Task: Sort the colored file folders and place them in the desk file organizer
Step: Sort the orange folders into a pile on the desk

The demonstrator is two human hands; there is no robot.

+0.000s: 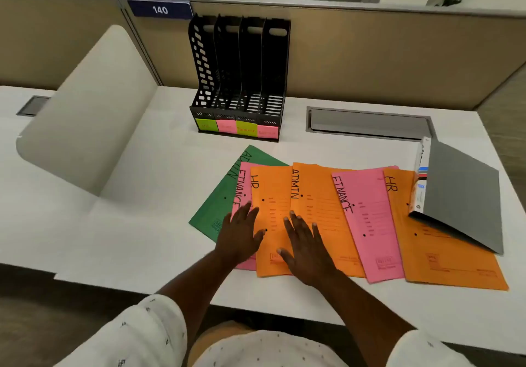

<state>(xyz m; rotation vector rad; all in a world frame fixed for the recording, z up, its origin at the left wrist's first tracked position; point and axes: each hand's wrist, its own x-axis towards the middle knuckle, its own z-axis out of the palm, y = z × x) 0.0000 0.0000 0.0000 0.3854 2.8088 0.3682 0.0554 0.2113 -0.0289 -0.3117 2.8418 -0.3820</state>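
I see the organizer point(239, 82) standing at the back of the tabletop point(142, 224), its four slots showing only slatted floors. Six folders point(367, 210) lie fanned before it, long axes running away from me with the labelled ends farthest, and a grey binder point(464, 193) is propped open on the rightmost orange one. My left hand point(239, 232) and right hand point(307, 250) lie flat, fingers spread, on the fan's left folders.
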